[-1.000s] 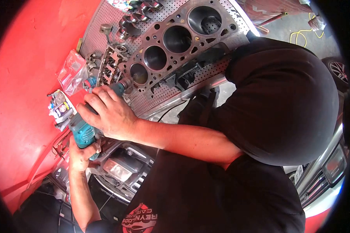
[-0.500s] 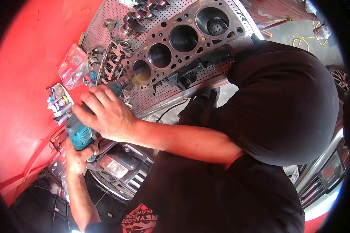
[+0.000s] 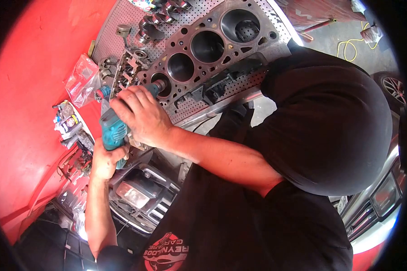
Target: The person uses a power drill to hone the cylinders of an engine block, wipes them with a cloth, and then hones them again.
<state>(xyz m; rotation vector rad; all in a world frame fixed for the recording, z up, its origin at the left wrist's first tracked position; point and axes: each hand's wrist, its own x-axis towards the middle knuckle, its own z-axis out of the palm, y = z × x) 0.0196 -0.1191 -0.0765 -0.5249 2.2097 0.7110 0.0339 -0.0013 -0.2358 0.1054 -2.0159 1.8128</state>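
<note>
My left hand [image 3: 106, 160] is wrapped round the rear handle of a teal power drill [image 3: 114, 132]. My right hand [image 3: 145, 118] grips the top of its body, nearer the front. The drill's chuck [image 3: 159, 85] sits at the mouth of the nearest cylinder bore in a metal engine block [image 3: 199, 63]. Whatever the chuck carries is down inside that bore, hidden from view. Three more open bores run up and right from it. A dark bracket-like part [image 3: 217, 86] lies along the block's near side.
A cylinder head [image 3: 129, 72], a piston with its rod [image 3: 123, 30] and a crankshaft [image 3: 151, 28] lie left of and behind the block on the perforated tabletop [image 3: 111, 38]. Plastic bags [image 3: 83, 81] and bottles [image 3: 70, 124] lie against the red surface. A car front [image 3: 140, 194] is below.
Both hands have pushed the drill up and to the right. Its chuck has moved from short of the bore to its mouth, and the yellowish blur there is gone from sight.
</note>
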